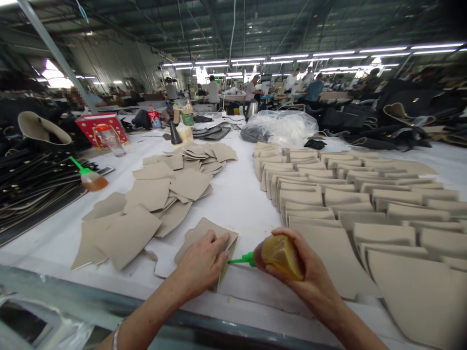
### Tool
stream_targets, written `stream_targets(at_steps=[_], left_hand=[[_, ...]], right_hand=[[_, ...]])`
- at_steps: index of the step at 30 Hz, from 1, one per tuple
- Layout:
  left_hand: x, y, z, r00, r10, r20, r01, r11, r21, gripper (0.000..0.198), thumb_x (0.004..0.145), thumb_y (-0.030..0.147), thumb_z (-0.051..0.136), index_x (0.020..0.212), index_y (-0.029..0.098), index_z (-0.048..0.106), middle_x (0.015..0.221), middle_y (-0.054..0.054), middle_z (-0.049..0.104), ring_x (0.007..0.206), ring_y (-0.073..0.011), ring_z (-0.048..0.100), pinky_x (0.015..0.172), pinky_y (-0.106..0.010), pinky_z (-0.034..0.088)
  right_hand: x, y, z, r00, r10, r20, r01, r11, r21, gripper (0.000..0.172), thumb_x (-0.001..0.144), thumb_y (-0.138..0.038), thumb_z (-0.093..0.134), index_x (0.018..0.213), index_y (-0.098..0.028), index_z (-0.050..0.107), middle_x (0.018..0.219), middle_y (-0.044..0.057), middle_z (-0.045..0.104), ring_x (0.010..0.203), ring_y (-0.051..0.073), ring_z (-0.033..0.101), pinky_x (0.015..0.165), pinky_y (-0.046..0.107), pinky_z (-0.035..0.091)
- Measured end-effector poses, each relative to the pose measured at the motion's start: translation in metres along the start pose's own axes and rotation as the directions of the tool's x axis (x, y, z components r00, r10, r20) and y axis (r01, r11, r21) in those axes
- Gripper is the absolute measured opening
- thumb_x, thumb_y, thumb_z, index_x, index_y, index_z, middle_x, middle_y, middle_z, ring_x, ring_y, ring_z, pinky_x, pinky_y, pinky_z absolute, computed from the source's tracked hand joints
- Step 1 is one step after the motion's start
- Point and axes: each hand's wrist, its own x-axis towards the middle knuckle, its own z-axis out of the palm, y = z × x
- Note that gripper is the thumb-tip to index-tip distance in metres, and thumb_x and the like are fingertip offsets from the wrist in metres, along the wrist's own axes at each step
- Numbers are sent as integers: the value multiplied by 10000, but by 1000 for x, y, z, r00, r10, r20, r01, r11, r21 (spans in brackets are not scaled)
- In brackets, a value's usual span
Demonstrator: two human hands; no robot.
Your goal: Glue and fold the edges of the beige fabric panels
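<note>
Near the front edge of the table, my left hand presses on a beige cut piece, its fingers curled over the piece's right part. A flap or edge at the right of that piece is lifted or folded under my fingertips. My right hand is wrapped around a squeeze bottle of amber liquid, tilted on its side. The bottle's green nozzle points left, its tip at the piece's right edge beside my left fingers. Whether liquid is flowing out is too small to tell.
Loose beige pieces are heaped at left, and folded ones stand in overlapping rows at right. A second squeeze bottle lies by black strips. Further back are a red box, a cup and a plastic bag.
</note>
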Motion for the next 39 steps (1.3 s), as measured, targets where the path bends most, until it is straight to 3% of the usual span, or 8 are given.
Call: stream_targets(at_steps=[5, 11, 15, 19, 24, 29, 36, 39], left_hand=[[0, -1, -1, 1000, 1, 9, -1, 1000, -2, 416, 937, 338, 312, 1327, 273, 442, 1038, -53, 531, 895, -205, 595, 813, -316, 439], [1, -1, -2, 1000, 3, 10, -3, 1000, -26, 421, 935, 341, 324, 1329, 265, 449, 1037, -57, 535, 917, -213, 592, 824, -322, 436], [2, -3, -2, 1000, 1, 9, 0, 999, -50, 424, 931, 339, 322, 1326, 269, 460, 1030, -51, 539, 913, -213, 596, 825, -330, 437], [3, -5, -2, 1000, 10, 10, -9, 998, -66, 431, 931, 347, 315, 1332, 275, 457, 1018, -47, 541, 922, -211, 595, 826, -324, 433], [3, -6, -1, 1000, 13, 4, -13, 998, -67, 432, 932, 348, 306, 1332, 280, 456, 1013, -46, 540, 896, -212, 598, 806, -325, 434], [3, -6, 0, 1000, 14, -2, -14, 998, -59, 431, 936, 352, 295, 1330, 284, 458, 1021, -45, 541, 879, -206, 596, 801, -320, 433], [4, -7, 1, 1000, 13, -10, -14, 999, -47, 438, 939, 368, 287, 1335, 281, 454, 1030, -45, 539, 882, -198, 593, 808, -307, 433], [4, -7, 0, 1000, 11, -5, -11, 999, -40, 443, 938, 366, 282, 1340, 282, 448, 1033, -45, 542, 885, -203, 593, 810, -315, 436]], right_hand=[[3, -1, -2, 997, -24, -68, 20, 998, -63, 453, 774, -363, 733, 1143, -292, 481, 1057, -3, 543, 877, 188, 564, 784, 257, 460], [4, -4, -1, 998, -63, -19, 62, 996, -67, 428, 787, -343, 720, 1140, -292, 482, 1056, -4, 557, 869, 180, 570, 769, 242, 465], [9, 1, 0, 988, -95, -122, 80, 989, -124, 443, 786, -351, 717, 1150, -277, 475, 994, -2, 558, 802, 178, 561, 705, 249, 464], [7, 4, 4, 978, -143, -149, 116, 977, -179, 451, 791, -327, 710, 1168, -277, 468, 1027, 3, 550, 870, 189, 551, 766, 264, 442], [3, 1, 5, 993, -35, -114, 22, 993, -120, 431, 798, -372, 698, 1152, -288, 466, 983, -14, 556, 795, 175, 555, 698, 255, 449], [6, 1, 6, 978, -17, -207, -17, 987, -161, 453, 784, -409, 703, 1147, -269, 471, 1015, 3, 562, 877, 205, 557, 775, 290, 432], [0, -3, 8, 988, 132, -82, -135, 990, -35, 465, 787, -470, 680, 1144, -270, 459, 879, -23, 575, 737, 187, 565, 674, 283, 455], [6, -3, 10, 976, 112, -188, -125, 991, -55, 483, 766, -486, 692, 1133, -259, 474, 940, -3, 578, 813, 205, 561, 732, 300, 452]])
